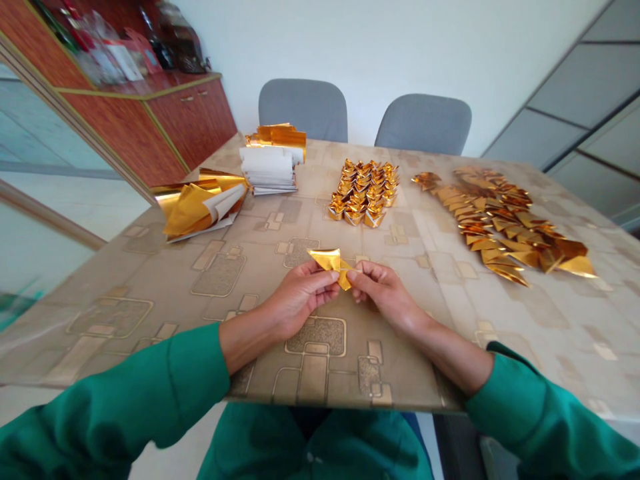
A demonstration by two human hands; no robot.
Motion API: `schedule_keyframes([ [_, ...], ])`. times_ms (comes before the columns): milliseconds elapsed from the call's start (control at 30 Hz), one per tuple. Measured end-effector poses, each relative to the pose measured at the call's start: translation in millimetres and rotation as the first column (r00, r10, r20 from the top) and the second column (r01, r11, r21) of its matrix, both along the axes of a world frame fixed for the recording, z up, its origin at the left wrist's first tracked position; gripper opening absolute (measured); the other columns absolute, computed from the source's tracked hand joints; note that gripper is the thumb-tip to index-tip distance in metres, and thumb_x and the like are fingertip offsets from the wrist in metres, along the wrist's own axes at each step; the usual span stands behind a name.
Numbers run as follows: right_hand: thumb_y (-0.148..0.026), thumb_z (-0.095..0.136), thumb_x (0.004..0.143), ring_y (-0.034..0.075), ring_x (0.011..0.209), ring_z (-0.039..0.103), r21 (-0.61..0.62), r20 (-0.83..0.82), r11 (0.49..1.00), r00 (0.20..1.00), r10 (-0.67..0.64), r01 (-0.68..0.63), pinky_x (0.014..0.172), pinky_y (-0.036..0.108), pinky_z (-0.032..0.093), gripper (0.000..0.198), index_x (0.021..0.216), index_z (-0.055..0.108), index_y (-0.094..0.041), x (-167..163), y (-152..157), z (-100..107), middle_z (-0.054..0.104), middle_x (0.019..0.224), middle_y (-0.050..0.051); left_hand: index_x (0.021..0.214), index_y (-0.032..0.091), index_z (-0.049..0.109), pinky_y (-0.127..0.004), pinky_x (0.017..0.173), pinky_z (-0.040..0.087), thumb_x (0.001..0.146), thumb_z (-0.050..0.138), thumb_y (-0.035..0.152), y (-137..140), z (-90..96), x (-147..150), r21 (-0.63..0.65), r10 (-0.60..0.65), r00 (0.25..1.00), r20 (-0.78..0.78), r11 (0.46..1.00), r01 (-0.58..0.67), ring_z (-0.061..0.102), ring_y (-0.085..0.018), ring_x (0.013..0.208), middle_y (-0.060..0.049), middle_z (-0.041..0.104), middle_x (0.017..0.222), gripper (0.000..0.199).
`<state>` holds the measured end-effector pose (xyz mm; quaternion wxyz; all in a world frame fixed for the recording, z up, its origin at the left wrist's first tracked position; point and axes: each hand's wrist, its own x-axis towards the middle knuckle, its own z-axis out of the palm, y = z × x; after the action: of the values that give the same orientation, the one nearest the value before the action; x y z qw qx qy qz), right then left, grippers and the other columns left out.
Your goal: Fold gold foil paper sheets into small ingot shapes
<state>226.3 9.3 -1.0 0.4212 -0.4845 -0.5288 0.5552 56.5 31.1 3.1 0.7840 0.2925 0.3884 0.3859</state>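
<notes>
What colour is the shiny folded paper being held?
The shiny folded paper is gold, clearest in the head view.

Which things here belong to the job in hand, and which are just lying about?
Likely the job:
- folded gold piece, held by left hand and right hand
- loose gold sheets
- stacked sheets
- clustered gold pieces
- spread gold pieces

Likely just around:
- gray chairs
- cabinet
- blurred items on it

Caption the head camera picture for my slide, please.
Left hand and right hand hold a folded gold paper piece above a patterned tablecloth, near rows of folded gold pieces.
</notes>
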Motion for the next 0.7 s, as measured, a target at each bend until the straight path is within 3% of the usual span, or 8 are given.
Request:
schedule_keyframes([
  [100, -0.049, 0.067, 0.080, 0.009, 0.051, 0.045, -0.101, -0.109, 0.995, 0.994, -0.014, 0.003, 0.052, 0.024, 0.036, 0.036, 0.065, 0.052, -0.020, -0.8, 0.4, -0.9, 0.053, 0.056, -0.004, 0.083, 0.013, 0.065, -0.020, 0.062, 0.050, 0.071, 0.077, 0.013, 1.0, 0.1, -1.0, -0.042, -0.040, 0.998, 0.042, 0.998, 0.042, 0.062, -0.008, 0.062, -0.001, 0.068, 0.075, 0.017],
  [233, -0.050, 0.069, 0.079, 0.009, 0.055, 0.048, -0.126, -0.168, 0.992, 0.986, -0.005, -0.017, 0.057, 0.024, 0.040, 0.035, 0.068, 0.056, -0.019, -2.1, -0.1, 0.6, 0.056, 0.060, -0.003, 0.083, 0.012, 0.066, -0.019, 0.062, 0.051, 0.072, 0.075, 0.013, 1.8, 1.8, -2.0, -0.035, -0.063, 0.996, 0.057, 0.997, 0.065, 0.062, -0.008, 0.061, -0.001, 0.068, 0.073, 0.014],
  [367, -0.054, 0.071, 0.077, 0.010, 0.057, 0.048, -0.073, -0.138, 0.994, 0.988, 0.068, -0.078, 0.057, 0.024, 0.040, 0.037, 0.075, 0.059, -0.019, -2.2, -0.1, 2.3, 0.056, 0.064, -0.003, 0.083, 0.013, 0.066, -0.018, 0.062, 0.051, 0.070, 0.076, 0.014, 0.7, 2.1, -1.9, 0.010, -0.003, 1.000, 0.027, 1.000, 0.003, 0.061, -0.007, 0.060, -0.001, 0.069, 0.074, 0.016],
  [567, -0.052, 0.071, 0.078, 0.008, 0.054, 0.037, 0.081, -0.013, 0.992, 0.995, 0.101, -0.100, 0.051, 0.023, 0.029, 0.039, 0.069, 0.053, -0.019, 0.1, 0.2, 2.1, 0.046, 0.060, -0.006, 0.080, 0.013, 0.067, -0.018, 0.058, 0.050, 0.064, 0.082, 0.014, 0.6, 0.2, -1.3, 0.091, 0.056, 0.998, -0.023, 0.994, -0.054, 0.061, -0.006, 0.057, 0.000, 0.069, 0.073, 0.021],
  [700, -0.052, 0.070, 0.080, 0.010, 0.057, 0.043, 0.063, -0.035, 0.995, 0.996, 0.081, -0.079, 0.054, 0.024, 0.035, 0.037, 0.071, 0.055, -0.019, 1.6, -0.2, 3.2, 0.053, 0.062, -0.004, 0.080, 0.012, 0.068, -0.018, 0.058, 0.050, 0.062, 0.084, 0.017, 2.8, 2.1, -1.6, 0.097, 0.046, 0.999, -0.003, 0.994, -0.045, 0.060, -0.006, 0.057, 0.000, 0.069, 0.073, 0.024],
])
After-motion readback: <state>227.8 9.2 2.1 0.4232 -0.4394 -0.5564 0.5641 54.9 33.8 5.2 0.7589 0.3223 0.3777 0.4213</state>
